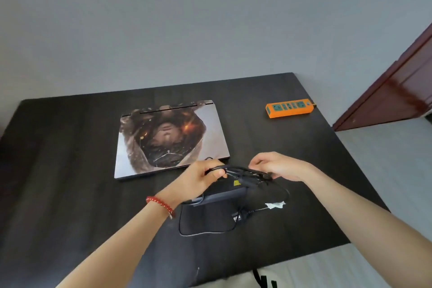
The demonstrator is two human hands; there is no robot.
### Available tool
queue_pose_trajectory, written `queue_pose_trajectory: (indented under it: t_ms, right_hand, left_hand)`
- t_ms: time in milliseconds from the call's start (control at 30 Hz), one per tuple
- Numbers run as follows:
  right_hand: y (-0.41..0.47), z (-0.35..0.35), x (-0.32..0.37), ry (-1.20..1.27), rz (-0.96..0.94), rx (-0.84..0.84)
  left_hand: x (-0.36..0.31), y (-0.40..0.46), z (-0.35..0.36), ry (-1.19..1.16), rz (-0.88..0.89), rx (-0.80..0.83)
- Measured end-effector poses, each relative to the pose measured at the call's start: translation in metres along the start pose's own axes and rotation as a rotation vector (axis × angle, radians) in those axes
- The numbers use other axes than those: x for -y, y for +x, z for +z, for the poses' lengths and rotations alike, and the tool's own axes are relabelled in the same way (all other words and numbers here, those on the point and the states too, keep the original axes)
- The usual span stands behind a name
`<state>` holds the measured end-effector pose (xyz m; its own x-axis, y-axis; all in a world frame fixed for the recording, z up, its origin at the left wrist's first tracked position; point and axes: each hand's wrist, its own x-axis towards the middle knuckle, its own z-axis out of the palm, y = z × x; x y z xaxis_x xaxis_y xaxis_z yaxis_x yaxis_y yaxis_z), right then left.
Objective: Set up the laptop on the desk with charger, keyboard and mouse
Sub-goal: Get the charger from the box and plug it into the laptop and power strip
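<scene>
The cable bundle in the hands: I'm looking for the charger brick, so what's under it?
A dark power brick lies under the cable bundle, partly covered by it and the left hand.

Laptop point(171, 139) left of power strip point(289, 108), on desk point(70, 170).

Both hands point(203, 175) point(278, 167) hold the charger cable point(243, 172) (bundled) near the closed laptop point(170, 138).

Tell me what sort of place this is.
Probably a plain room at home or a small office: a dark desk against a bare grey wall, a reddish wooden door at right, and an orange power strip beside a closed laptop.
</scene>
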<state>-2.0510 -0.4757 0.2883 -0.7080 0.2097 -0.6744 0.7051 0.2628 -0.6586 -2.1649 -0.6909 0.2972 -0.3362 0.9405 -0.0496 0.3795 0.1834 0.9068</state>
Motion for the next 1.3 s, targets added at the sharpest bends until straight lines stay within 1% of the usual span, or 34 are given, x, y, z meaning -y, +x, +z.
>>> queue_pose_trajectory:
  t_ms: [67,133,200,267,367,467,533,600,667,700,833,900,1000,1067,1167,1300]
  right_hand:
    - [0.008,0.0,-0.009,-0.139,-0.005,-0.029]
    - [0.015,-0.001,-0.021,-0.208,0.004,-0.02]
    - [0.021,-0.005,-0.035,-0.157,0.025,-0.031]
    - [0.024,-0.008,-0.045,-0.039,0.02,-0.109]
    - [0.028,-0.015,-0.054,0.023,-0.037,-0.222]
    - [0.036,-0.023,-0.054,0.09,-0.094,-0.301]
    - [0.043,-0.027,-0.052,0.199,-0.094,-0.348]
    - [0.05,-0.031,-0.047,0.326,-0.097,-0.376]
    - [0.056,-0.036,-0.038,0.394,-0.141,-0.402]
    - [0.058,-0.04,-0.031,0.387,-0.176,-0.429]
    - [0.069,-0.064,0.012,0.231,-0.292,-0.557]
    - [0.074,-0.082,0.043,0.159,-0.39,-0.622]
    - [0.078,-0.11,0.097,0.049,-0.56,-0.755]
    - [0.086,-0.123,0.129,-0.067,-0.633,-0.837]
    - [0.112,-0.131,0.164,-0.302,-0.625,-0.913]
    - [0.167,-0.126,0.177,-0.618,-0.594,-0.845]
  left_hand:
    - [0.007,0.005,0.017,0.041,0.011,0.035]
    - [0.012,0.01,0.033,0.082,0.032,0.046]
    - [0.017,0.021,0.047,0.163,0.078,0.074]
    - [0.02,0.029,0.058,0.281,0.103,0.115]
    - [0.024,0.04,0.077,0.471,0.102,0.128]
    - [0.028,0.049,0.091,0.605,0.109,0.174]
    - [0.032,0.052,0.094,0.621,0.08,0.216]
    - [0.032,0.054,0.092,0.563,0.05,0.188]
    - [0.026,0.057,0.084,0.448,0.021,0.064]
    - [0.023,0.059,0.077,0.406,0.012,-0.017]
    - [0.02,0.082,0.038,0.358,-0.106,-0.286]
    - [0.023,0.1,0.009,0.372,-0.182,-0.375]
    - [0.026,0.13,-0.04,0.39,-0.293,-0.462]
    - [0.027,0.149,-0.073,0.392,-0.354,-0.502]
    - [0.038,0.171,-0.113,0.412,-0.417,-0.515]
    - [0.08,0.187,-0.145,0.438,-0.537,-0.446]
